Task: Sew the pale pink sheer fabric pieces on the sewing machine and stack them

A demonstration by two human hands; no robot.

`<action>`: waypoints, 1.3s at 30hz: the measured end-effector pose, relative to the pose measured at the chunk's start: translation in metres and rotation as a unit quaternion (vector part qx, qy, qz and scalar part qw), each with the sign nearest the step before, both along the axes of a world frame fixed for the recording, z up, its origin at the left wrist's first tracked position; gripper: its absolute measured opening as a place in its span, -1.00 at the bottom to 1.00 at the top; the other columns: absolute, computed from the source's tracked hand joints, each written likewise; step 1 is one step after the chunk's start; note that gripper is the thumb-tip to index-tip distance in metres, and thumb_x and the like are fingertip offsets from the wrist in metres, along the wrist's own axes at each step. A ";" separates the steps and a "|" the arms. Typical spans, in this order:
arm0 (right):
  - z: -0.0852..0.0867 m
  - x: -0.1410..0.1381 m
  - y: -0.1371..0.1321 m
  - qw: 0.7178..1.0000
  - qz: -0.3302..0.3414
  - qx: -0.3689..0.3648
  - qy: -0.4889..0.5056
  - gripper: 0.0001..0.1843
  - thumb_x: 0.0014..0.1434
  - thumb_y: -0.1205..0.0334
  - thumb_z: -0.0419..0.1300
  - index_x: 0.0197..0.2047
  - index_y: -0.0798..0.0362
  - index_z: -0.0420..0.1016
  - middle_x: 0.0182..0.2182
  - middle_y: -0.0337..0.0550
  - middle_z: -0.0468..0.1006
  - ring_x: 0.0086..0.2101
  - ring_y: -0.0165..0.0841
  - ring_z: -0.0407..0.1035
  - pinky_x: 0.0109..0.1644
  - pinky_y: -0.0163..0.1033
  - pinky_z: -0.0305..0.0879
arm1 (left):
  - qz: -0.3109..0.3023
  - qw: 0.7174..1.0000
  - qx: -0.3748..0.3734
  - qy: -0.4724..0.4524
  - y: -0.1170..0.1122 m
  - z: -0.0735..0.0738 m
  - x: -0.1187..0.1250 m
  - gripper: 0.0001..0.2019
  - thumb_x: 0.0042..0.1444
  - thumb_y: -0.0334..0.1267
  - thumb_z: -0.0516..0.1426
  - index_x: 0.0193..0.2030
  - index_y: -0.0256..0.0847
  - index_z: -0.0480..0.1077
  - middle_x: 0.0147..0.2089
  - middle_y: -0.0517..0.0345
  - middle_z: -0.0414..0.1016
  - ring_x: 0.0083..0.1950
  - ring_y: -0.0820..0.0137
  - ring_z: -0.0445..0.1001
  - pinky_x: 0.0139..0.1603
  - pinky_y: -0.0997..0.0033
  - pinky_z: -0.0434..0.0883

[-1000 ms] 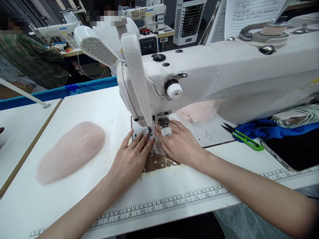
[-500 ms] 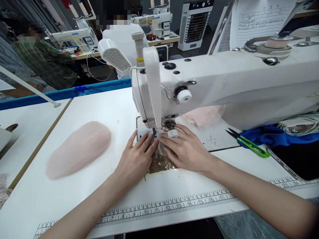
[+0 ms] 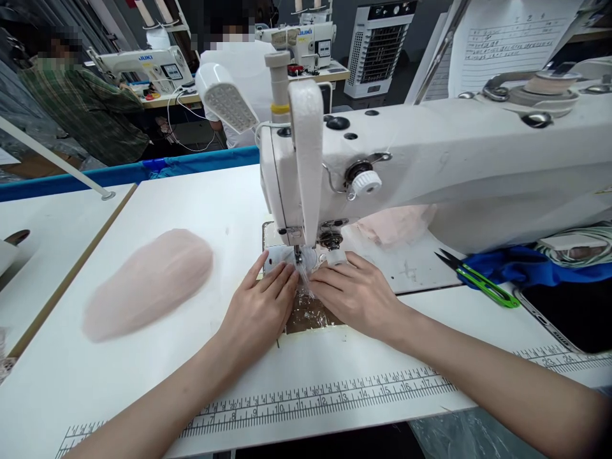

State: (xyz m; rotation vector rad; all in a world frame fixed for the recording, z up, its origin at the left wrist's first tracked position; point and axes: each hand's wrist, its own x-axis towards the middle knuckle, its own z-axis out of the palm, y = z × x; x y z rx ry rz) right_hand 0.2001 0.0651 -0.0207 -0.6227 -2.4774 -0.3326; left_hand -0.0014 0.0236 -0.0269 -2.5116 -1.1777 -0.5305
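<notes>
At the sewing machine (image 3: 406, 150), a small strip of sheer whitish fabric (image 3: 306, 280) runs under the presser foot (image 3: 298, 254). My left hand (image 3: 261, 299) lies to the left of the foot, fingers stretched forward and resting by the needle plate (image 3: 277, 255); its thumb is hidden. On the other side, my right hand (image 3: 356, 293) has its fingers together, the tips closed on the fabric's right edge. How much cloth lies under the fingers is hidden.
A sheer pink fabric piece (image 3: 150, 284) lies left on the table, and more pink fabric (image 3: 396, 223) lies under the machine arm. Green thread snips (image 3: 482, 284), a blue cloth (image 3: 521, 261) and a phone (image 3: 568, 312) are at right. Two people sit beyond the table.
My right fingers have drawn slightly back and closer together, and my left fingertips have shifted a little left of the foot. More of the sheer strip shows between the hands.
</notes>
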 end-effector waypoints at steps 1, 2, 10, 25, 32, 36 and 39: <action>0.000 0.001 0.000 1.000 0.003 -0.003 -0.002 -0.77 0.22 0.50 0.09 -0.29 0.09 0.55 -0.35 -0.21 0.61 -0.32 -0.38 0.40 -0.13 -0.20 0.21 | 0.000 1.000 -0.003 0.002 -0.001 0.000 0.000 -0.72 0.26 -0.44 0.01 0.05 -0.36 0.43 0.05 -0.04 0.54 0.10 0.23 0.50 0.36 -0.05 0.19; 0.000 0.001 -0.001 1.000 0.005 -0.004 -0.003 -0.76 0.23 0.51 0.08 -0.29 0.08 0.55 -0.35 -0.21 0.61 -0.31 -0.37 0.41 -0.13 -0.20 0.21 | 0.000 1.000 -0.005 0.003 -0.001 0.001 0.000 -0.71 0.26 -0.44 0.01 0.05 -0.35 0.43 0.05 -0.03 0.54 0.11 0.23 0.50 0.36 -0.06 0.19; -0.003 0.001 0.000 1.000 0.005 0.004 -0.007 -0.74 0.22 0.53 0.08 -0.29 0.08 0.55 -0.34 -0.21 0.62 -0.33 -0.38 0.40 -0.15 -0.20 0.24 | 0.001 1.000 -0.007 0.003 -0.002 0.002 0.000 -0.72 0.25 -0.44 0.02 0.04 -0.36 0.44 0.03 -0.05 0.55 0.08 0.21 0.51 0.35 -0.08 0.21; -0.003 0.000 0.004 1.000 -0.001 0.014 -0.006 -0.74 0.21 0.53 0.07 -0.31 0.09 0.55 -0.36 -0.22 0.60 -0.39 -0.40 0.35 -0.15 -0.21 0.23 | 0.009 1.000 -0.009 0.005 0.004 0.000 -0.001 -0.70 0.27 -0.42 0.00 0.07 -0.33 0.42 0.06 -0.04 0.53 0.11 0.22 0.49 0.34 -0.09 0.19; -0.004 -0.002 0.003 1.000 -0.006 -0.012 0.024 -0.78 0.24 0.46 0.09 -0.27 0.10 0.57 -0.31 -0.17 0.62 -0.36 -0.38 0.38 -0.13 -0.19 0.24 | 0.008 1.000 0.008 0.001 0.003 0.004 0.002 -0.73 0.28 -0.37 0.02 0.03 -0.34 0.45 0.01 -0.01 0.57 0.08 0.25 0.51 0.36 -0.05 0.16; -0.003 -0.001 -0.002 0.998 0.009 -0.041 0.041 -0.81 0.26 0.37 0.12 -0.21 0.12 0.58 -0.25 -0.12 0.63 -0.26 -0.34 0.43 -0.08 -0.16 0.26 | 0.009 1.000 0.018 0.001 -0.001 0.006 0.004 -0.75 0.27 -0.35 0.04 -0.02 -0.39 0.48 -0.03 -0.04 0.59 0.03 0.26 0.55 0.35 -0.01 0.20; -0.003 0.001 -0.005 0.998 0.016 -0.048 0.045 -0.82 0.26 0.33 0.15 -0.18 0.16 0.58 -0.25 -0.12 0.64 -0.22 -0.32 0.44 -0.04 -0.14 0.27 | 0.012 1.000 0.015 0.000 -0.002 0.006 0.003 -0.75 0.28 -0.35 0.04 -0.04 -0.38 0.49 -0.03 -0.05 0.59 0.02 0.25 0.55 0.35 -0.02 0.20</action>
